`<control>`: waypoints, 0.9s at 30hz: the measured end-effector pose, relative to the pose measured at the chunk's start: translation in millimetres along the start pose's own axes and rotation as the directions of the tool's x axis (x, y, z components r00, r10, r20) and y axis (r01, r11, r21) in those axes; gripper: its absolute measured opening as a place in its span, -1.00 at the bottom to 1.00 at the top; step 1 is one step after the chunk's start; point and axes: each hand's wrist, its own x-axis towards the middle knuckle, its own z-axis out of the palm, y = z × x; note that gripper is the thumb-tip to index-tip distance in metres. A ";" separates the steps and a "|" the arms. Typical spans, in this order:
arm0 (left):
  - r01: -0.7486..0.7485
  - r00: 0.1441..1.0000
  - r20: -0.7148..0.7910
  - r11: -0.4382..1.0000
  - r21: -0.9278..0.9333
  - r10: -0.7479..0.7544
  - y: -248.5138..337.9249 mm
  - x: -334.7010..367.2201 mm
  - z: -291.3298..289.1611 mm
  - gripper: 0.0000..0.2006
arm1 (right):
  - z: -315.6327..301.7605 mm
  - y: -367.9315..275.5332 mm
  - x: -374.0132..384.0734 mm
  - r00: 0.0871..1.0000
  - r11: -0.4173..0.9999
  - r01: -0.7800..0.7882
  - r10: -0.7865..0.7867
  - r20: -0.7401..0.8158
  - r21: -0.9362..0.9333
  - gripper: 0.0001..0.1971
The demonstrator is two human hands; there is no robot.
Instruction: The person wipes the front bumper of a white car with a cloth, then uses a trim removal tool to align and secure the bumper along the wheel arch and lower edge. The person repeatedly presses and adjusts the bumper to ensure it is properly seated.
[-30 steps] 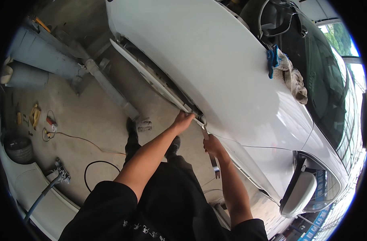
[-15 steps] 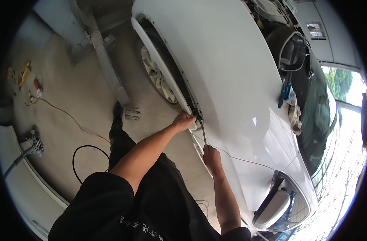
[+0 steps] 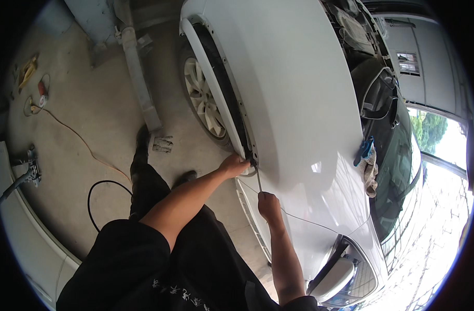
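A person in black clothing is leaning over the side of a white car (image 3: 299, 93), both bare forearms reaching forward from the bottom of the view. The right hand (image 3: 268, 203) is closing in a fist around the handle of a thin tool (image 3: 258, 179), a slim shaft like a screwdriver, which is pointing up and away from that hand toward the rear lower corner of the wheel arch. Just above and to the left of the right hand, the left hand (image 3: 235, 166) is pressing against the edge of the white fender where it meets the arch, fingers curled onto the panel edge; whether it is gripping anything small cannot be told. The tool's tip is sitting right beside the left hand's fingertips. Beyond the left hand, a front wheel (image 3: 203, 101) with a pale spoked rim is showing inside the arch. To the right of both hands, further along the car, a blue and white cloth (image 3: 367, 158) is lying near the windscreen. Left of the hands, a black cable (image 3: 94, 199) is looping across the concrete floor (image 3: 92, 119).
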 end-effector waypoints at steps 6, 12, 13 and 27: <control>-0.028 0.999 -0.044 1.000 0.003 0.028 2.8 -2.5 -0.8 -0.64 | 49.0 14.2 19.9 0.997 0.998 0.069 -0.069 0.039 0.007 -0.85; -0.009 0.994 -0.108 1.000 -0.028 0.006 -8.8 0.9 6.1 -0.58 | 87.3 38.8 44.6 0.988 0.960 0.125 -0.145 0.059 0.251 -0.88; -0.012 0.994 -0.107 0.999 -0.030 0.008 -1.7 -0.9 3.7 -0.59 | 89.6 41.9 45.8 0.988 0.976 0.087 -0.110 0.107 0.201 -0.90; 0.053 0.994 -0.093 0.998 0.028 -0.051 -8.5 -1.4 7.0 -0.48 | 7.1 -59.1 33.6 0.892 0.863 -0.336 0.421 0.167 -0.377 -0.78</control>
